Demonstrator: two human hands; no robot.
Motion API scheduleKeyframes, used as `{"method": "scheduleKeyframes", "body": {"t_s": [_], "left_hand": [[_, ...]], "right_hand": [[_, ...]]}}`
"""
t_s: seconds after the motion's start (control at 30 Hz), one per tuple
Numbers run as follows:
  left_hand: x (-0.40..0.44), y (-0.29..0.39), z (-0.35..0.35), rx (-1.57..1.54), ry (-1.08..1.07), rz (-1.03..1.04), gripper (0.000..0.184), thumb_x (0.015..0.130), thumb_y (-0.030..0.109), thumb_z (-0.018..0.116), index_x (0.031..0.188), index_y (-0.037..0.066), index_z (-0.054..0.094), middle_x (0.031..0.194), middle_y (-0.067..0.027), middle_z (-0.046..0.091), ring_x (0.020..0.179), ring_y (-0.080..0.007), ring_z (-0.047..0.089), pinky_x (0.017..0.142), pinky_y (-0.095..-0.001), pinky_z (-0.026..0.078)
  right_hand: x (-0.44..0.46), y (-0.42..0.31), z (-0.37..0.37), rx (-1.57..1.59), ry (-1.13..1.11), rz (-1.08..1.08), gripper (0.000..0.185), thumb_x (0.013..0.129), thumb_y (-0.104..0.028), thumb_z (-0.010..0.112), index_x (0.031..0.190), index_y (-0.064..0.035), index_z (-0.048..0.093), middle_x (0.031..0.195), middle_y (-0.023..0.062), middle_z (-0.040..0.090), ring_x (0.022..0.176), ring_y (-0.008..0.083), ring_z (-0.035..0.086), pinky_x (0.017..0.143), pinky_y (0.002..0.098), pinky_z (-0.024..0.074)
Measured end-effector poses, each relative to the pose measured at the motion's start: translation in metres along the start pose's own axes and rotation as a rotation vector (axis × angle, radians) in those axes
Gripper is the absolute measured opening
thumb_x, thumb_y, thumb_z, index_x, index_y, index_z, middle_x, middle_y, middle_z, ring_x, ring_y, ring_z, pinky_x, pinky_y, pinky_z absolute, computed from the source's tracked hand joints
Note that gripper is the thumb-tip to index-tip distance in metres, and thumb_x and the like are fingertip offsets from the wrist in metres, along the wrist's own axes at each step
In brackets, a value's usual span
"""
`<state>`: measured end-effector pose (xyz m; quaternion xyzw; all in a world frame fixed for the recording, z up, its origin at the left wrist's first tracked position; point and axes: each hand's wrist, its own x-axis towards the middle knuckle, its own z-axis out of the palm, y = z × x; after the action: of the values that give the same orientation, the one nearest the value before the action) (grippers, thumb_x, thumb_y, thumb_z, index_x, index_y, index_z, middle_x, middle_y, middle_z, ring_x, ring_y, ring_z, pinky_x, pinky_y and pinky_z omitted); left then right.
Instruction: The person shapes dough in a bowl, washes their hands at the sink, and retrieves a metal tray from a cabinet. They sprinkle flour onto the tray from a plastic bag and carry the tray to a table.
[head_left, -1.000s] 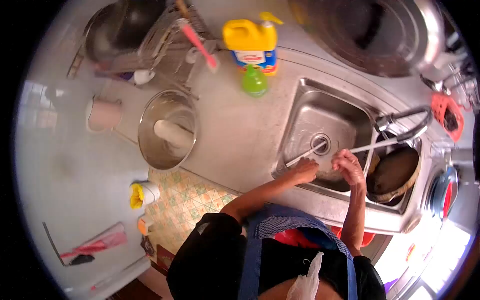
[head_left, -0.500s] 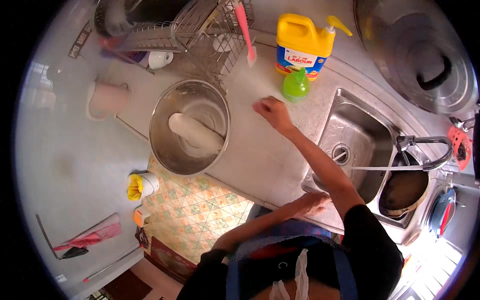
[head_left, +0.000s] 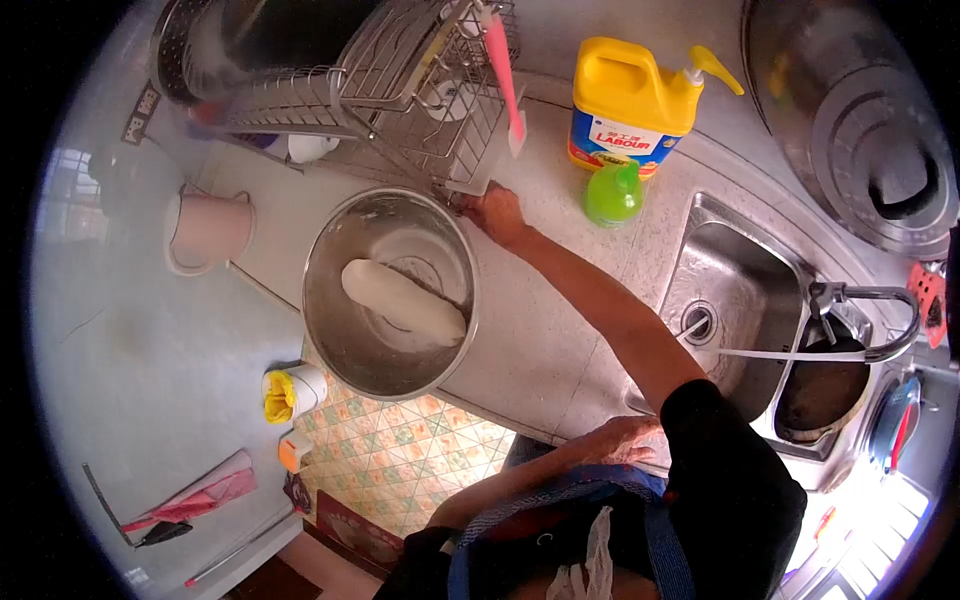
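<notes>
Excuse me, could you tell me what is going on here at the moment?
A person is working at a kitchen counter. The right hand reaches to where the metal bowl meets the dish rack; what it grips, if anything, is unclear. The left hand is near the sink, with nothing clearly visible in it. A long white piece lies in the bowl, and water appears to run from the tap.

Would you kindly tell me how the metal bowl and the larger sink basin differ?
The metal bowl is round; the larger sink basin is rectangular with rounded corners. The bowl holds a long white piece; the basin has a floor drain. Both are silvery metal.
</notes>
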<state>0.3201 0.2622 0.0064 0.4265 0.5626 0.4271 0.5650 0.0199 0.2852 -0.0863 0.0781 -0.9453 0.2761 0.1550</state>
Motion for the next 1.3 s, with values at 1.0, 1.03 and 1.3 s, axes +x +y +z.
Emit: {"method": "scheduleKeyframes", "body": {"t_s": [1.0,1.03,1.3], "left_hand": [[0.141,-0.023,0.057,-0.131,-0.225,0.076,0.029,0.083,0.009,0.056,0.110,0.001,0.049,0.106,-0.0080,0.056,0.096,-0.0158,0.055,0.085,-0.0296,0.045],[0.140,-0.019,0.058,-0.041,-0.202,0.112,0.028,0.083,0.008,0.056,0.109,0.001,0.049,0.105,-0.0083,0.056,0.098,-0.0160,0.054,0.086,-0.0299,0.044],[0.103,-0.009,0.058,-0.086,0.039,0.085,0.024,0.085,0.016,0.055,0.105,0.003,0.051,0.095,-0.0024,0.056,0.088,-0.0100,0.052,0.080,-0.0270,0.043]], "right_hand": [[-0.766,-0.064,-0.323,-0.382,0.627,1.771,0.032,0.074,-0.005,0.056,0.106,-0.0038,0.057,0.105,0.0111,0.059,0.098,0.0218,0.055,0.084,0.0315,0.0429],[-0.763,-0.054,-0.330,-0.444,0.746,1.492,0.019,0.074,-0.007,0.060,0.092,-0.0018,0.058,0.082,0.0092,0.059,0.078,0.0183,0.055,0.073,0.0293,0.0443],[-0.426,0.018,-0.371,0.459,0.542,0.819,0.010,0.081,-0.001,0.056,0.079,-0.0051,0.047,0.075,-0.0020,0.042,0.068,0.0074,0.040,0.062,0.0194,0.0354]]}}
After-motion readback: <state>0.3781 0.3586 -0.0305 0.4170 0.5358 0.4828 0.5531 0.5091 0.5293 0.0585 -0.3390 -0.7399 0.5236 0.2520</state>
